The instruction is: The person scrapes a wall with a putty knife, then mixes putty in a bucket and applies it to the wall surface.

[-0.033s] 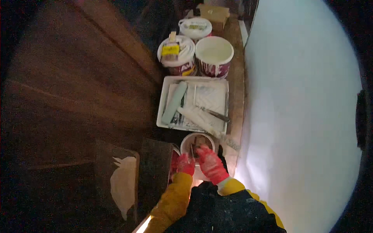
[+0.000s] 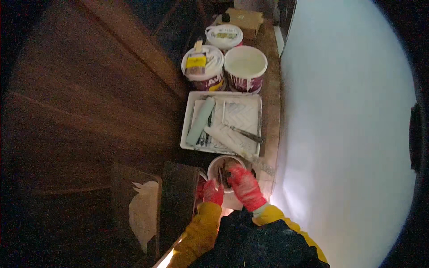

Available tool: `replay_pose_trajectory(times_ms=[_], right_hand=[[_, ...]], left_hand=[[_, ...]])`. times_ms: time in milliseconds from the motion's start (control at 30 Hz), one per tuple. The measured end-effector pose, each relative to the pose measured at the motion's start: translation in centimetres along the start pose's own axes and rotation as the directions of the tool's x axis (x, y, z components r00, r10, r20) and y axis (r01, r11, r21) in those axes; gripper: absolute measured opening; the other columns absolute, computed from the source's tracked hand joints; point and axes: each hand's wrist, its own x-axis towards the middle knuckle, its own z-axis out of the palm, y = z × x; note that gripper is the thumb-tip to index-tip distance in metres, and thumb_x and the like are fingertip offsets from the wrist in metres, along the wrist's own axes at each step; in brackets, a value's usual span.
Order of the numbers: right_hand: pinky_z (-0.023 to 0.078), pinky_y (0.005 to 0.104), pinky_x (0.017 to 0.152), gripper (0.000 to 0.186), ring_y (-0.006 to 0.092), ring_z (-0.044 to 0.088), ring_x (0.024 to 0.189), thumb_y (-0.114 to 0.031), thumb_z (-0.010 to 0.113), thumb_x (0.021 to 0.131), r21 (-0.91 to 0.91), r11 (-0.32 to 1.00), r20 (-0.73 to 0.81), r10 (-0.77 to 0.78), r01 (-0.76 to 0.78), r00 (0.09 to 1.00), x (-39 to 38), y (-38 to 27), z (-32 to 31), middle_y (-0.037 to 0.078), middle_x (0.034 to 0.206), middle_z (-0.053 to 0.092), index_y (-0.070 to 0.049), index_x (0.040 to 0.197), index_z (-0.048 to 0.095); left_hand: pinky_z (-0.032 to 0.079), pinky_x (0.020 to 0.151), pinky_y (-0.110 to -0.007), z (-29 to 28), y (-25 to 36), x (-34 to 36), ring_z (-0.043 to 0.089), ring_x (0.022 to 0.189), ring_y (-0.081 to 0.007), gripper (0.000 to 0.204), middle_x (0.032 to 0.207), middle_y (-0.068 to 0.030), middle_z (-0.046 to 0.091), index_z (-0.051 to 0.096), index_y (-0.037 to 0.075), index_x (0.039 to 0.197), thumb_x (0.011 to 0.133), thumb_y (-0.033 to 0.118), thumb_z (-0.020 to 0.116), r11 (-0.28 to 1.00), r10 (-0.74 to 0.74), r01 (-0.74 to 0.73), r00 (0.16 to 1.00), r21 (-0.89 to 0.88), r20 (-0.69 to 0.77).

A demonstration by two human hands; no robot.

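Both my hands wear red gloves and work at a small white bucket [image 2: 210, 172] close to my body. My left hand [image 2: 213, 193] is at the bucket's near left rim, fingers curled. A thin dark strip shows just beyond them inside the bucket; whether they grip it is unclear. Over the right side of the opening, my right hand [image 2: 245, 185] is closed and slightly smeared. What it holds, if anything, is hidden. Brownish contents show dimly inside the bucket. Just beyond stands a white paint tray [image 2: 184, 134] bearing a pale green roller sleeve [image 2: 201, 121] and a dark handle [image 2: 248, 134].
An open paint bucket [image 2: 246, 62] and a lidded one [image 2: 210, 80] with a paintbrush [image 2: 195, 62] on top stand behind the tray. Farther back are another lidded tub [image 2: 223, 38] and a cardboard box [image 2: 243, 20]. A white wall [image 2: 344, 125] rises on the right.
My right hand has shifted slightly toward the right rim of the small bucket, showing more of its inside. My left hand stays nearly in place. The view has tilted a little.
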Motion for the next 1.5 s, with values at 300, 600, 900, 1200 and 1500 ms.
replay_pose_trajectory(times_ms=[300,600,900,1200,1500], right_hand=[[0.047,0.0372,0.083,0.065,0.0288,0.061,0.091,-0.045,0.06,0.079,0.502,0.61,-0.01,0.713,-0.613,0.701,24.8,6.5,-16.2,0.02,0.115,0.057,-0.002,0.126,0.045],[0.054,0.0393,0.065,0.037,0.031,0.063,0.085,-0.02,0.064,0.076,0.464,0.868,-0.069,0.231,-0.174,0.97,35.2,23.1,-10.1,0.019,0.099,0.06,-0.001,0.107,0.057],[0.058,0.0391,0.057,0.042,0.0329,0.06,0.088,-0.001,0.051,0.074,0.882,0.205,0.21,0.635,-0.425,0.743,35.2,16.4,-13.5,0.017,0.105,0.056,-0.004,0.116,0.05],[0.058,0.0415,0.056,0.066,0.034,0.061,0.088,0.002,0.049,0.072,0.918,0.196,0.098,0.728,-0.344,0.678,29.5,15.1,-18.2,0.017,0.114,0.052,-0.017,0.133,0.035],[0.058,0.0398,0.058,0.061,0.0319,0.062,0.086,-0.003,0.047,0.074,0.888,0.407,-0.157,0.706,-0.215,0.69,17.6,5.6,-25.2,0.018,0.111,0.054,-0.008,0.134,0.035]], left_hand=[[0.045,0.082,-0.042,-5.2,4.0,-2.0,0.055,0.097,-0.0347,0.036,0.11,-0.0178,0.057,0.056,0.006,0.111,0.088,0.032,0.048,0.983,-0.042,0.048,0.998,-0.178,0.038],[0.046,0.074,-0.04,-7.1,6.9,2.0,0.06,0.083,-0.0301,0.03,0.086,-0.0165,0.062,0.059,0.008,0.103,0.088,0.032,0.05,0.873,-0.201,0.248,0.968,-0.42,0.154],[0.046,0.077,-0.034,-8.6,5.1,2.2,0.056,0.09,-0.0241,0.035,0.102,-0.0103,0.059,0.053,0.003,0.115,0.088,0.025,0.052,0.968,-0.027,0.05,0.995,-0.245,0.096],[0.046,0.068,-0.029,-7.5,0.9,0.9,0.056,0.081,-0.0166,0.04,0.098,-0.009,0.058,0.049,0.003,0.121,0.092,0.03,0.047,0.97,0.154,-0.163,0.986,-0.181,-0.066],[0.048,0.08,-0.034,-13.5,8.4,3.7,0.056,0.098,-0.0333,0.038,0.116,-0.0188,0.054,0.049,0.0,0.121,0.09,0.022,0.049,0.961,0.188,-0.178,0.982,-0.213,0.03]])
